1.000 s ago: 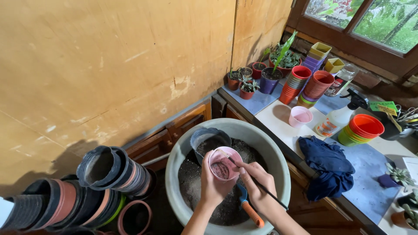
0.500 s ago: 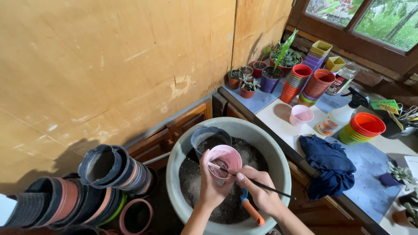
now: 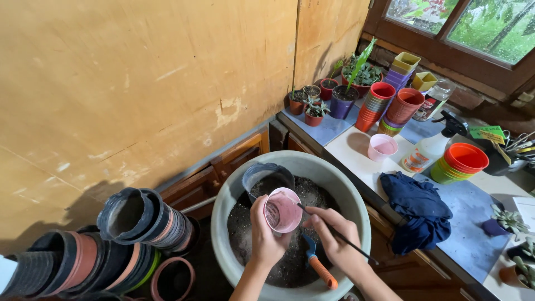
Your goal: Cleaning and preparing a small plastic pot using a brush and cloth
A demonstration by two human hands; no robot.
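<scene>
Pink pot (image 3: 283,210), tilted on its side, sat gripped in your left hand (image 3: 266,237) above the soil-filled grey basin (image 3: 348,192). Your right hand (image 3: 337,242) pinched a thin dark stick (image 3: 340,237), its tip seemingly inside the pot. An orange-handled trowel (image 3: 319,268) lay in the soil below.

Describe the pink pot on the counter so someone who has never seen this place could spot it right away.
Start at the big grey tub of soil, then look to the white counter beside it. The pink pot stands there alone and empty, between the stacked orange pots and a white spray bottle.
</scene>
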